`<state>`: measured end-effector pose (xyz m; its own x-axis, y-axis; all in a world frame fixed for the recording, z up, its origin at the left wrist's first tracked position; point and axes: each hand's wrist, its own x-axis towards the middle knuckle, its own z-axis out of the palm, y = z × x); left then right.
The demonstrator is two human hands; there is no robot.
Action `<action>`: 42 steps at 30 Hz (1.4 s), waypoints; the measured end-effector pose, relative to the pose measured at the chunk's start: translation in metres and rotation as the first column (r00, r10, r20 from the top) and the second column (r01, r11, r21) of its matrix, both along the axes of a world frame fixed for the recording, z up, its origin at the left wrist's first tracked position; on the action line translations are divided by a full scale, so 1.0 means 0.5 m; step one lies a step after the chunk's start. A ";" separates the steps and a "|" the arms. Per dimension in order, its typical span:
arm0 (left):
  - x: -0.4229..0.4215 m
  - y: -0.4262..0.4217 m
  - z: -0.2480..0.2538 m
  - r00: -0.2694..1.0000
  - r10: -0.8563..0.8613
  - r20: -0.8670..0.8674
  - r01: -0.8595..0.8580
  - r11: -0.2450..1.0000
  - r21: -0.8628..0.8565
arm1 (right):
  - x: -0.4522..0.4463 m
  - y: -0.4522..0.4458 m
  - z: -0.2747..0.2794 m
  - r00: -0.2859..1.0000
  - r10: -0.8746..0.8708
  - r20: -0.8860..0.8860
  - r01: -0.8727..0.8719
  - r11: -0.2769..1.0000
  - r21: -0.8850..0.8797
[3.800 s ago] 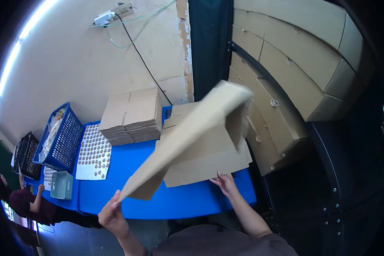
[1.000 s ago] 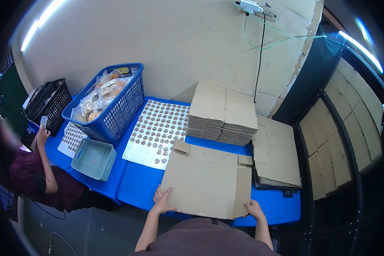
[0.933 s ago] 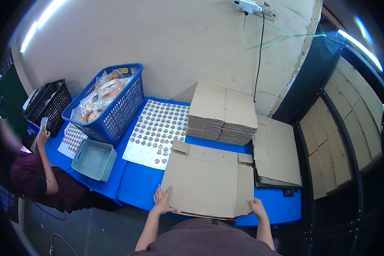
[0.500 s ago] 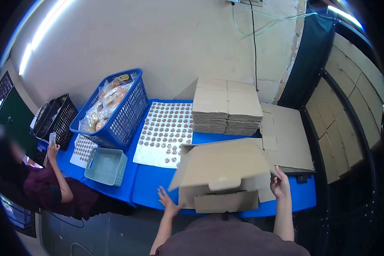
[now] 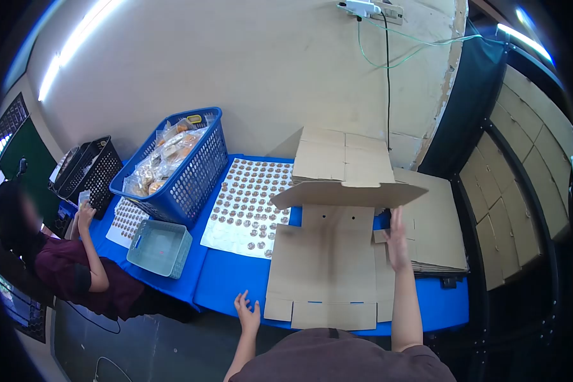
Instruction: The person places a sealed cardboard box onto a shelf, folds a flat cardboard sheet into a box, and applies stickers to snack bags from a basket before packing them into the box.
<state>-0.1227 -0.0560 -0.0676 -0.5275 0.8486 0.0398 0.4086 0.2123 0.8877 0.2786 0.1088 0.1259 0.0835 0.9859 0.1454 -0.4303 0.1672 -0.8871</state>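
An unfolded brown cardboard box (image 5: 328,264) lies opened out in front of me on the blue cloth. Its far panel (image 5: 350,193) stands up, tilted, with creases and slots showing in the flat part nearer to me. My right hand (image 5: 397,242) is raised beside the right end of that panel, fingers stretched; whether it touches the cardboard I cannot tell. Left of the box's near corner, my left hand (image 5: 247,312) hovers by the table edge with fingers loosely bent and apart, holding nothing.
Behind stand stacked flat cardboard (image 5: 344,156) and another flat pile (image 5: 436,223). To the left are a white sheet (image 5: 235,234) with rows of small round pieces, a blue basket (image 5: 194,172) of bagged items, a grey-green bin (image 5: 161,248) and a co-worker (image 5: 76,267) holding something small.
The box has gone from partly folded to opened flat, its large panel swung up and away. My right hand moved forward and opened; my left hand shifted slightly down, off the box.
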 end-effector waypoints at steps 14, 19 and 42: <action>0.026 0.006 0.018 0.865 -0.287 0.411 0.357 0.929 -0.103 | -0.065 0.033 0.046 0.432 -0.357 0.828 0.127 0.933 0.336; 0.027 0.006 0.140 0.883 -0.445 0.147 0.468 0.857 -0.216 | -0.089 0.111 0.069 0.081 -0.402 0.912 0.105 0.913 0.394; -0.064 -0.184 0.184 0.867 -0.379 0.325 0.479 0.813 -0.330 | -0.252 0.204 0.071 -0.102 -0.724 0.683 0.386 0.604 0.697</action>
<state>-0.1547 -0.1482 0.0243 -0.0560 0.9074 -0.4165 0.3322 0.4103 0.8493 0.1526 0.2110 0.1616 0.2387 0.5835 0.7762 0.9216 0.1158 -0.3705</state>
